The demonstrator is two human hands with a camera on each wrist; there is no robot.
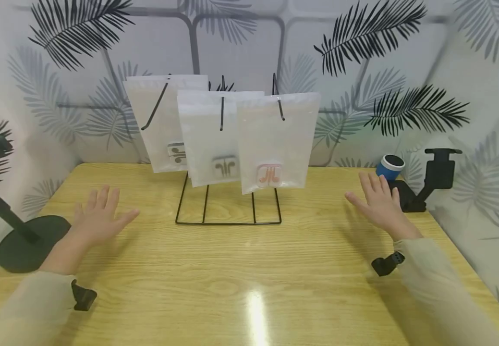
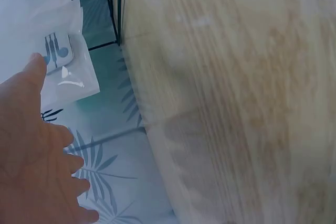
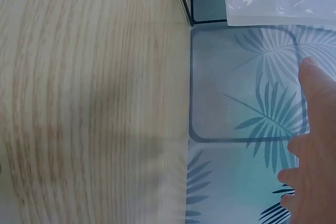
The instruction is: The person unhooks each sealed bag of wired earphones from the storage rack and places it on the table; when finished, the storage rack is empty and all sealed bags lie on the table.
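My left hand [image 1: 95,218] is held over the left side of the wooden table, fingers spread and holding nothing. Over the right side, my right hand [image 1: 379,204] is likewise spread, with nothing in it. Between them stands a black wire rack [image 1: 227,223], and three white plastic bags hang from its hooks: a left bag [image 1: 150,103], a middle bag [image 1: 206,139] and a right bag [image 1: 275,134]. Small square packs with earphone shapes show low in the bags, the right pack [image 1: 269,175] being pink. In the left wrist view, my thumb overlaps one bag's earphone pack [image 2: 59,51].
A dark round-based stand [image 1: 33,244] is beside my left hand. Behind my right hand are a blue cylinder [image 1: 389,169] with a white rim and a black folding holder [image 1: 440,173]. Leaf-patterned walls [image 1: 240,53] border the wooden table [image 1: 214,269].
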